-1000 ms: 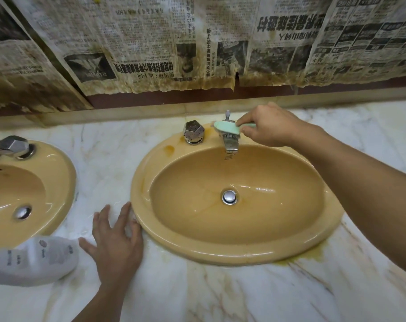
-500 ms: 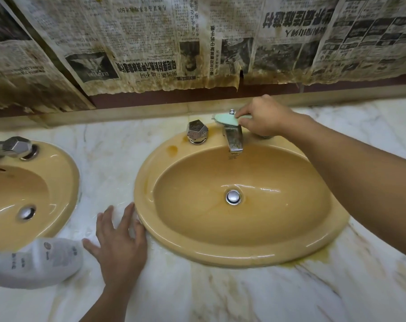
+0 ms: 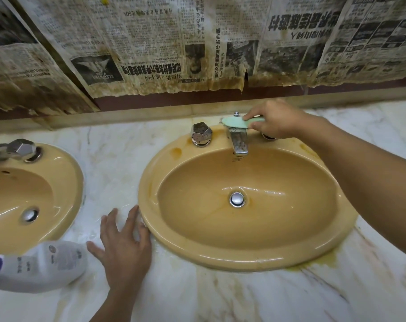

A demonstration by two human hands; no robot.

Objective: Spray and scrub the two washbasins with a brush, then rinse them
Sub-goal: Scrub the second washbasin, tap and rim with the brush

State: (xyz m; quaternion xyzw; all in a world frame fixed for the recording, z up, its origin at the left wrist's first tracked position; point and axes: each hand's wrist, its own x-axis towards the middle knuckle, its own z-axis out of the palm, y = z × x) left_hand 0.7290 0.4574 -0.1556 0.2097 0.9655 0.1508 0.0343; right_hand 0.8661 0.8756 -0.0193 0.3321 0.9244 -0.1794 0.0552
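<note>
**Washbasins and brush at the tap, hands placed**

Head view. Shows 2 mustard-yellow basins sunk in a veined marble counter (image 3: pixel 220 298): the right washbasin (image 3: pixel 255 259) at centre, the left washbasin (image 3: pixel 65 182) cut off by the frame edge. Places the pale green brush (image 3: pixel 238 122) at the back rim of the right washbasin, its head laid over the base of the chrome tap spout (image 3: pixel 239 141), just right of a faceted chrome knob (image 3: pixel 200 134). Grips the brush handle in the right hand (image 3: pixel 278 122), fingers and thumb curled round it, forearm reaching in from the right. Rests the left hand (image 3: pixel 125 249) flat on the counter between the 2 basins, fingers straight and spread, fingertips touching the front-left rim of the right washbasin. Includes a chrome drain plug (image 3: pixel 237 199) at the bowl's bottom, a white bottle (image 3: pixel 41 268) with a purple cap lying on its side just beside the left thumb, and stained newspaper sheets (image 3: pixel 151 43) covering the wall behind.
</note>
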